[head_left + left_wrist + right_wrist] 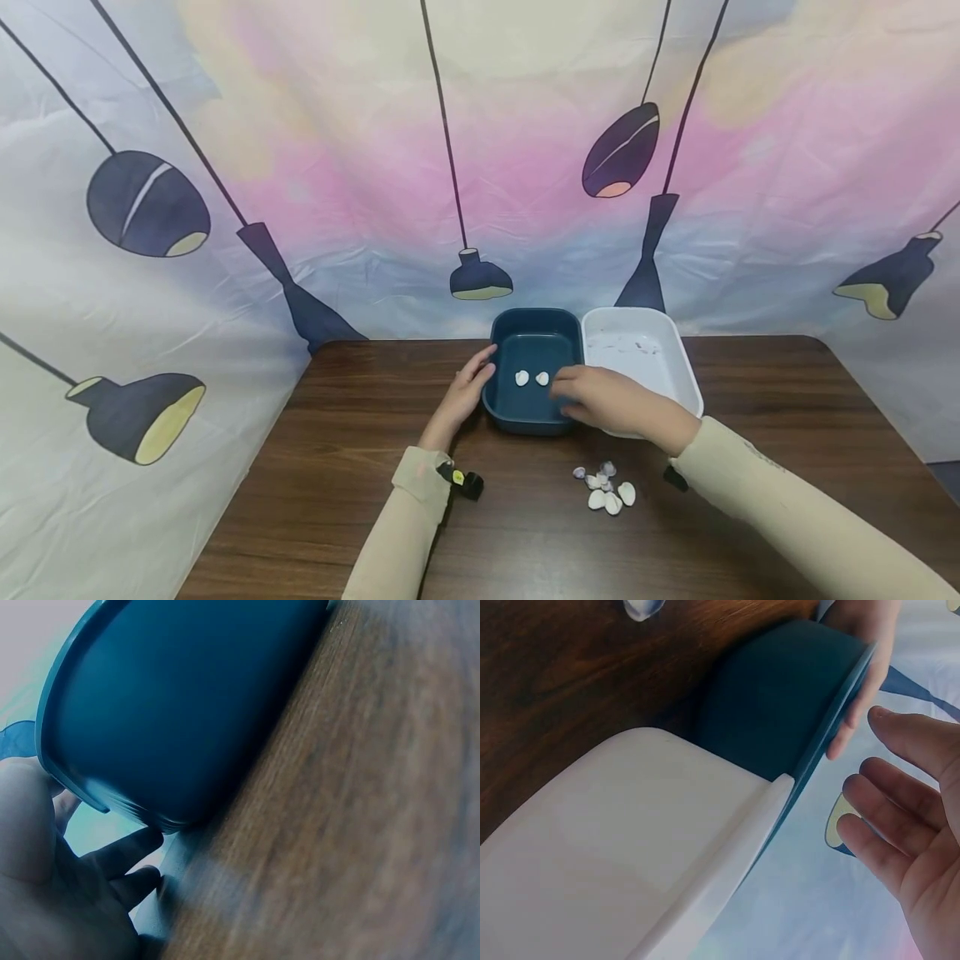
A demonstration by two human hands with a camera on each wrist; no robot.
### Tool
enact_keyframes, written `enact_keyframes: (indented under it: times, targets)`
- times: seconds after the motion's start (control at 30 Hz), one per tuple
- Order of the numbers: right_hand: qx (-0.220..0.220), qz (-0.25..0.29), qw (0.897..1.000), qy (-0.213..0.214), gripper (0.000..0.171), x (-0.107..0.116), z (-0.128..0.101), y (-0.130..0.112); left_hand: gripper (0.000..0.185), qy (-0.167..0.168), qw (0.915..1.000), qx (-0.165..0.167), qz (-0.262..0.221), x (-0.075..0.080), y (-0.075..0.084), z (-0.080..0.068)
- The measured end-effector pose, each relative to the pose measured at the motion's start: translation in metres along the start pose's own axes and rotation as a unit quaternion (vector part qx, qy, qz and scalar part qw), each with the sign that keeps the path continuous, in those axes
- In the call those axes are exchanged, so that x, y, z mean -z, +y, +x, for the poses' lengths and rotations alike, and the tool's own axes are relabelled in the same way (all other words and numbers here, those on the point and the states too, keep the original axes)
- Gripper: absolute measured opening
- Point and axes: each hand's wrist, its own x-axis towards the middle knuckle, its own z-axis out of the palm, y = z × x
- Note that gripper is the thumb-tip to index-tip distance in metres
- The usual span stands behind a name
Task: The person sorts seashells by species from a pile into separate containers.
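Note:
A dark teal tray [534, 417] holds two white seashells [532, 378] lying side by side. My left hand [463, 395] rests along the tray's left side, fingers stretched out; in the left wrist view its fingertips [154, 838] touch the outer wall. Over the tray's right edge hovers my right hand [609, 397]. The right wrist view shows its fingers [889, 817] loosely bent and apart, with nothing between them. Several small white and greyish shells [613, 502] lie in a loose group on the table, in front of the trays.
A white tray [688, 379] stands against the teal tray's right side, with some small dark marks or bits inside. Both trays sit near the back edge of the brown wooden table [337, 433]. Behind it hangs a cloth [360, 167] printed with lamps.

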Motion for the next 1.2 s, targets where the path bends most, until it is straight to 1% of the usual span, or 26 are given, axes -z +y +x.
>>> enact_keyframes:
  times: [0.13,0.23,0.37,0.53,0.7,0.77,0.93,1.03,1.2]
  targets:
    - [0.008,-0.001,1.0,0.013,0.019,0.001,-0.005,-0.003,0.046,0.002,1.0,0.006,0.001,0.0,0.001,0.0]
    - [0.012,-0.003,1.0,0.015,0.019,0.001,-0.009,-0.006,0.046,0.002,1.0,0.007,-0.001,0.001,0.001,0.0]
    - [0.026,-0.018,0.999,0.022,0.018,-0.001,-0.013,-0.013,0.046,0.003,1.0,0.004,-0.002,0.0,0.001,0.0]
    - [0.05,-0.028,0.998,0.027,0.016,-0.007,-0.017,-0.025,0.047,0.003,0.9999,0.011,0.001,0.0,0.003,-0.001]
    - [0.062,-0.032,0.997,0.032,0.012,-0.014,-0.022,-0.036,0.046,0.004,0.9997,0.019,0.012,0.0,0.003,-0.001]
    - [0.065,-0.034,0.997,0.031,0.011,-0.016,-0.025,-0.038,0.047,0.002,0.9998,0.019,0.01,0.0,0.003,-0.001]
    - [0.064,-0.04,0.997,0.017,0.01,-0.022,-0.033,-0.042,0.048,0.001,0.9998,0.018,0.002,-0.001,0.002,0.0]
    - [0.058,-0.042,0.997,0.003,0.01,-0.027,-0.036,-0.043,0.047,0.0,0.9998,0.019,0.007,-0.001,0.001,0.0]
    - [0.043,-0.032,0.998,-0.03,0.012,-0.035,-0.045,-0.044,0.046,-0.003,0.9997,0.022,0.006,-0.001,0.0,0.0]
